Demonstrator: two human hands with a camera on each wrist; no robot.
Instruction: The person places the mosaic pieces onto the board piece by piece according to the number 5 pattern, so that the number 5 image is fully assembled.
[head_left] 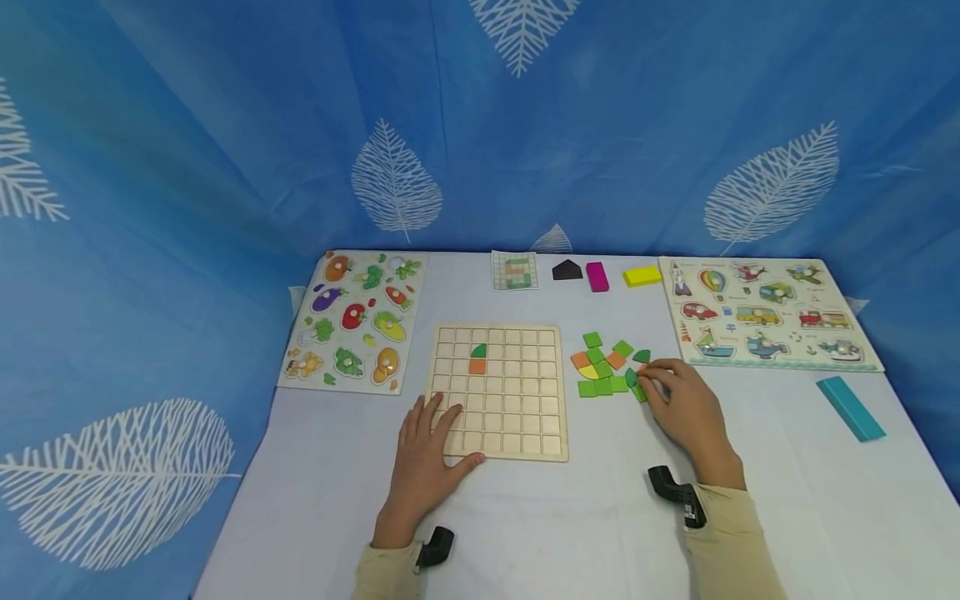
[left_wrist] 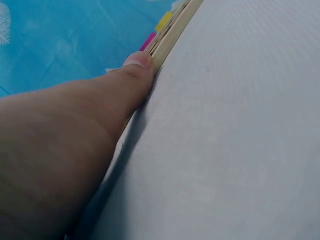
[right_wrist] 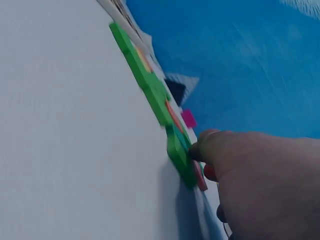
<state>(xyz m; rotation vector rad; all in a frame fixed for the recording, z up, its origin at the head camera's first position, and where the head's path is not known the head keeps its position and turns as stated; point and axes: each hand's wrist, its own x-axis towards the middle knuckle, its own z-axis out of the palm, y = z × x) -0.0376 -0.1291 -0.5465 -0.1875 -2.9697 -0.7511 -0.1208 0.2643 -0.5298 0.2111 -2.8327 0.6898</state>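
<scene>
A square wooden grid board (head_left: 525,417) lies on the table, holding a green quarter-round tile (head_left: 479,352) directly above an orange square tile (head_left: 477,367). My left hand (head_left: 427,467) rests spread over the board's lower left corner, its thumb (left_wrist: 137,60) against the near edge. To the right of the board is a loose cluster of green square tiles (head_left: 603,387), with orange and yellow ones among them. My right hand (head_left: 686,408) reaches to the cluster's right side, thumb and fingers bent at a dark green tile (head_left: 631,377). Whether they pinch a tile is hidden.
A vegetable puzzle board (head_left: 352,354) lies at left, a vehicle puzzle board (head_left: 765,333) at right. Along the back are a pattern card (head_left: 515,271), a black block (head_left: 567,270), a magenta block (head_left: 597,277) and a yellow block (head_left: 642,276). A teal block (head_left: 851,408) lies far right.
</scene>
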